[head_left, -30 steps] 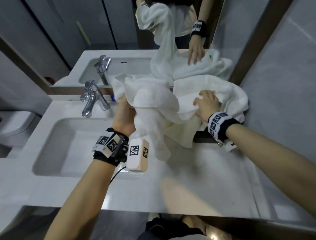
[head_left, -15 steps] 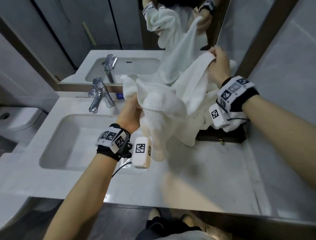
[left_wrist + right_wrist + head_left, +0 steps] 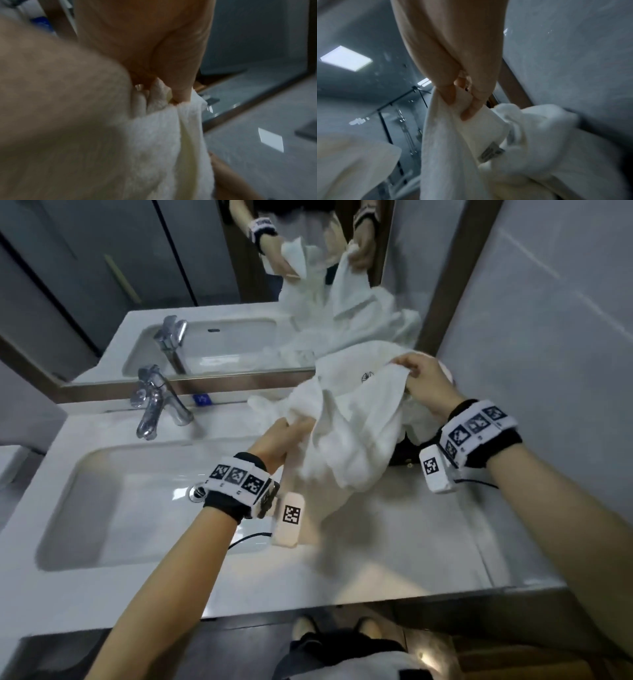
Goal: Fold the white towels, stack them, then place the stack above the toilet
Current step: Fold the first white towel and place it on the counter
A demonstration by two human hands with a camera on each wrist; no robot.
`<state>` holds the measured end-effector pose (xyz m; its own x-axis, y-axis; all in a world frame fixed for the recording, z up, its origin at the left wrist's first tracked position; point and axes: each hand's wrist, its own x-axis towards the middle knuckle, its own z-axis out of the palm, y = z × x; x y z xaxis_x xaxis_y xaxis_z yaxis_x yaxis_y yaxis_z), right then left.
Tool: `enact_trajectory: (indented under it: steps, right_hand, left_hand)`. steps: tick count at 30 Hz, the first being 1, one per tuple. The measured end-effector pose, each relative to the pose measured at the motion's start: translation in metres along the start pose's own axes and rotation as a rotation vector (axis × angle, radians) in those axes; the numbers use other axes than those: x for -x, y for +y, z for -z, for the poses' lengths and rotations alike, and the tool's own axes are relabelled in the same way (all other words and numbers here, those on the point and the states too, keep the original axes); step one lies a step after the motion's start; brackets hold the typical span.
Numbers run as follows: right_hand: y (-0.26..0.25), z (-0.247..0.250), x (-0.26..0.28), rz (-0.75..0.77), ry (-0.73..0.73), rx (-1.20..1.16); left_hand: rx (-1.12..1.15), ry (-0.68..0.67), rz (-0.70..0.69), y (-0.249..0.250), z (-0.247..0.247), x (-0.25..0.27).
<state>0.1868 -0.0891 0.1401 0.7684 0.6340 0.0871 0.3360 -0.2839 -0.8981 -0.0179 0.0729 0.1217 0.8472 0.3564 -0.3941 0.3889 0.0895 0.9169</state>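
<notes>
A crumpled white towel (image 3: 356, 433) hangs between both hands above the vanity counter (image 3: 359, 549). My left hand (image 3: 284, 440) grips its lower left edge, fingers curled round bunched cloth (image 3: 163, 121). Up at the right, my right hand (image 3: 416, 376) pinches the upper edge between thumb and fingers (image 3: 467, 108). A grey label (image 3: 490, 152) shows on the cloth below that pinch. More white towel (image 3: 349, 364) lies heaped on the counter against the mirror behind the held one. The toilet (image 3: 10, 463) shows only as a white edge at far left.
A sink basin (image 3: 137, 501) with a chrome faucet (image 3: 150, 402) fills the counter's left half. The mirror (image 3: 205, 268) runs along the back, and a grey tiled wall (image 3: 548, 337) closes the right side. A dark object (image 3: 406, 453) lies under the towels.
My right hand left the towel heap, took hold of a towel edge and lifted it. It now holds that edge lower than half a second ago. The left hand keeps its grip.
</notes>
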Motion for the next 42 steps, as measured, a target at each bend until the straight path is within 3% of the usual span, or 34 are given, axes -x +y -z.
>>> enact_trajectory:
  steps: [3,6,8,12,17,22,25,30,35,37,39,42]
  right_hand:
    - [0.041,0.006,0.027,-0.162,-0.069,0.248]
    - [0.069,0.013,0.047,-0.388,-0.293,0.53]
    - [0.078,0.015,0.06,-0.513,-0.426,0.561]
    - [0.088,0.013,0.074,-0.576,-0.488,0.546]
    - [0.086,0.008,0.08,-0.473,-0.391,0.375]
    - [0.07,-0.017,0.095,-0.411,-0.639,0.403]
    - [0.076,-0.038,0.109,-0.389,-0.779,0.308]
    - [0.093,-0.028,0.107,-0.432,-0.641,0.465]
    - [0.1,0.024,0.086,-0.479,-0.226,0.518]
    - [0.104,0.035,0.079,-0.499,-0.123,0.583]
    - [0.111,0.037,0.075,-0.432,-0.1,0.658]
    - [0.118,0.029,0.076,-0.356,-0.19,0.718]
  left_hand:
    - [-0.252,-0.053,-0.017,-0.024,-0.02,-0.008]
    - [-0.635,-0.24,-0.004,-0.048,-0.039,-0.018]
    - [-0.88,-0.33,0.043,-0.063,-0.046,-0.023]
    - [-0.918,-0.422,0.036,-0.08,-0.043,-0.032]
    - [-0.693,-0.299,-0.055,-0.065,-0.029,-0.042]
    - [-0.696,-0.009,-0.181,-0.051,-0.022,-0.055]
    - [-0.674,0.05,-0.26,-0.043,-0.024,-0.06]
    - [-0.783,0.085,-0.289,-0.034,-0.018,-0.073]
    - [-0.96,0.183,-0.272,-0.025,-0.004,-0.101]
    - [-1.018,0.193,-0.309,-0.023,0.0,-0.114]
    - [-1.11,0.172,-0.377,-0.024,0.004,-0.127]
    - [-1.27,0.041,-0.404,-0.029,0.008,-0.142]
